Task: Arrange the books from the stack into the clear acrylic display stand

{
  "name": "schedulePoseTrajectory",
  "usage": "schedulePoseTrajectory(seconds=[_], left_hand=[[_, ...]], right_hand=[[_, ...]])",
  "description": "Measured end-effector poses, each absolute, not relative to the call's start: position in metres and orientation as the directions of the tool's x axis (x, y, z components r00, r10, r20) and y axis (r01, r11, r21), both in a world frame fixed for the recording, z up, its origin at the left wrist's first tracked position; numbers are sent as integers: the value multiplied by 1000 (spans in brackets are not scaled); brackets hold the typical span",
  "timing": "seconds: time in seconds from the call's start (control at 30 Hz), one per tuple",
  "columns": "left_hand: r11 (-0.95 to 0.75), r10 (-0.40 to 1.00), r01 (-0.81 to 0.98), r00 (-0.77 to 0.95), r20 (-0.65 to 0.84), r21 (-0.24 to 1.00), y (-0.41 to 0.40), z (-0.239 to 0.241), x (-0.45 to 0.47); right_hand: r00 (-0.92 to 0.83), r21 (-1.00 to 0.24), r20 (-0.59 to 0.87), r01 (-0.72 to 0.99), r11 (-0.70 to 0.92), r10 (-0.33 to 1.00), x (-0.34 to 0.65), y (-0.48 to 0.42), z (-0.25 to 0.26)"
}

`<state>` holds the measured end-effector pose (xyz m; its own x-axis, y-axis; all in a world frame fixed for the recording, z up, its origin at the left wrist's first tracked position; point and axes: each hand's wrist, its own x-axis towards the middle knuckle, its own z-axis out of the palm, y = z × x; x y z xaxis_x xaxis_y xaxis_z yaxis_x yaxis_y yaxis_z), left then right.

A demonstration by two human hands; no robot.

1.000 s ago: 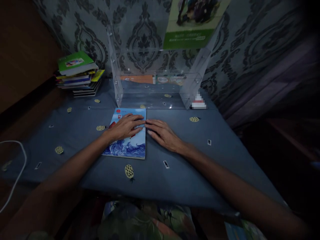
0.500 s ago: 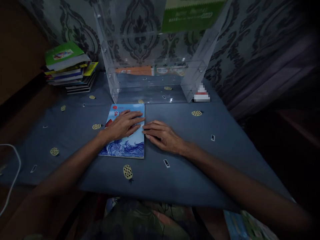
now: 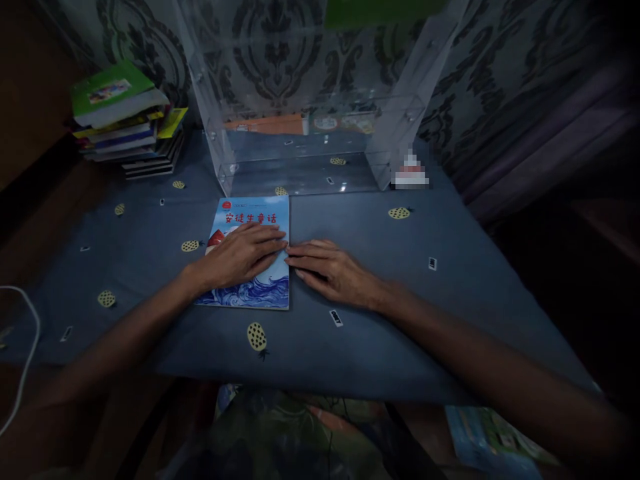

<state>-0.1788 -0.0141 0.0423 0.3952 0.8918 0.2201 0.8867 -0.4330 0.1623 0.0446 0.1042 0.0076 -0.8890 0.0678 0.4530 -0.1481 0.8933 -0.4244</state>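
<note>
A blue paperback book lies closed on the table, with red Chinese characters across the top of its cover and painted waves at the bottom. My left hand rests flat on the cover, fingers stretched toward the book's right edge, and hides the middle of the picture. My right hand lies on the cloth just right of the book. Its fingers are stretched out and their tips meet the right edge of the book, close to my left fingertips.
Behind the book stands a clear acrylic rack, with an orange book seen low through it. A stack of books is at the back left. Grey-blue cloth with pineapple prints covers the table. A white cable hangs at left.
My left hand has slid slightly down and left over the cover, so the red title now shows. My right hand stays at the book's edge. The view has shifted a little.
</note>
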Motion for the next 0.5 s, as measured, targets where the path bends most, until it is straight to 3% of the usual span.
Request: schedulePoseTrajectory(seconds=[0.5], left_hand=[[-553, 820, 823, 509, 262, 130, -71, 42, -156]], right_hand=[[-855, -377, 518, -235, 896, -6, 51, 94, 12]])
